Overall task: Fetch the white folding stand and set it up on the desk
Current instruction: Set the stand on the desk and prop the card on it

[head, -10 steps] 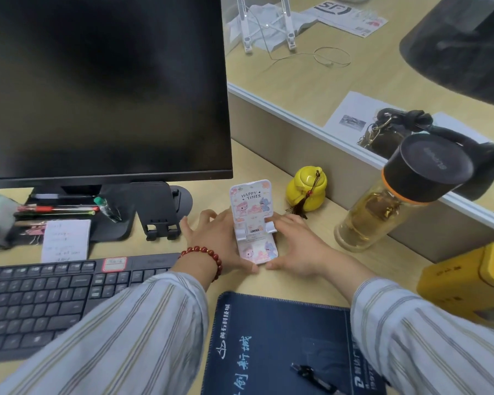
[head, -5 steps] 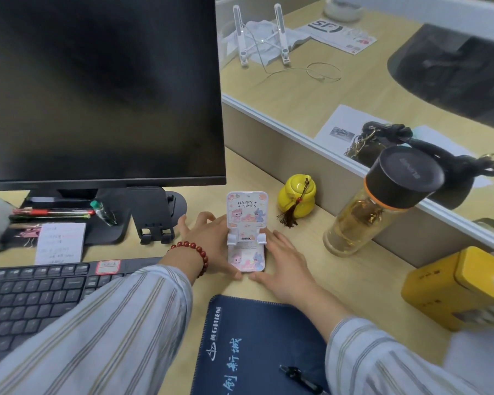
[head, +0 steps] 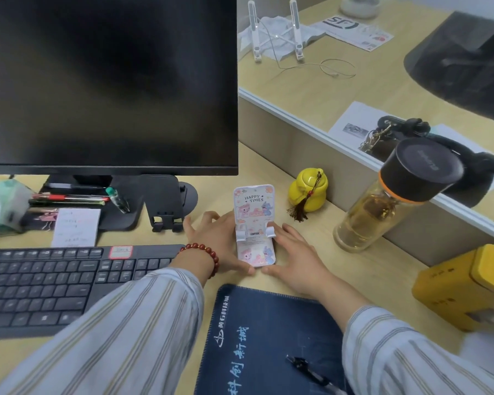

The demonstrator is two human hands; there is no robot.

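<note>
White folding stand (head: pixel 254 226) stands unfolded on the desk (head: pixel 320 269) between both hands, left hand (head: pixel 217 240) and right hand (head: pixel 294 252) flat-fingered against its sides, steadying not gripping, likely squaring its base so it stays upright.

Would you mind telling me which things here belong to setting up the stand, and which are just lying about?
In the job: white folding stand, left hand, right hand, desk.

Lying about: monitor, keyboard, black phone stand, yellow jar, tea bottle, blue mat, yellow box.
</note>
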